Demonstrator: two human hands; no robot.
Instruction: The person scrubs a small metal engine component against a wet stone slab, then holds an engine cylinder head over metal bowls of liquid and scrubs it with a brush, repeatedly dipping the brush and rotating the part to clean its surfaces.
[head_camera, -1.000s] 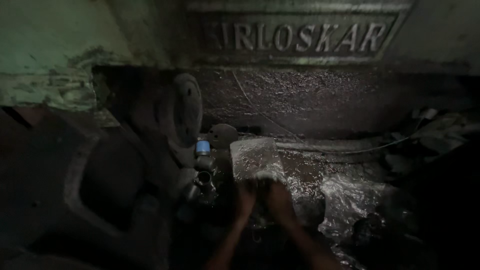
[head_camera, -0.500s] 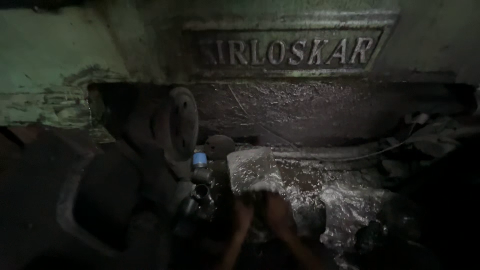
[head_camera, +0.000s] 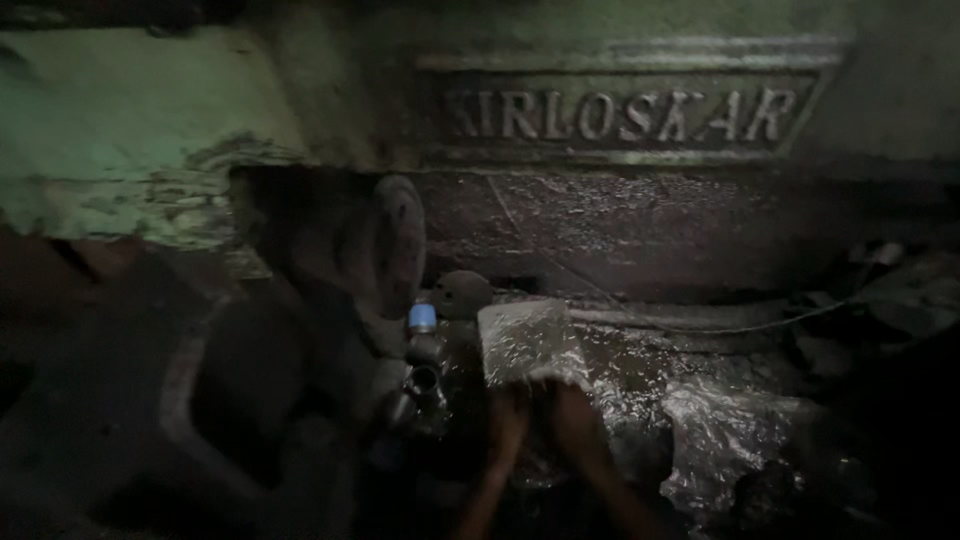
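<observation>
Both hands, left hand (head_camera: 507, 420) and right hand (head_camera: 572, 415), grip the lower edge of a shiny plastic-wrapped block (head_camera: 528, 343). A small blue-capped fitting (head_camera: 422, 318) sits just left; the slick wrap could slip.

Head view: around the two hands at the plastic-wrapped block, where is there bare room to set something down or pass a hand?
Little shows. The left hand and right hand meet at the plastic-wrapped block. Left of it, the blue-capped fitting and big wheel crowd in. Right, crumpled plastic sheet covers the surface. The likeliest gap is the dark strip behind the block, under the machine's cast body, crossed by a thin wire.
</observation>
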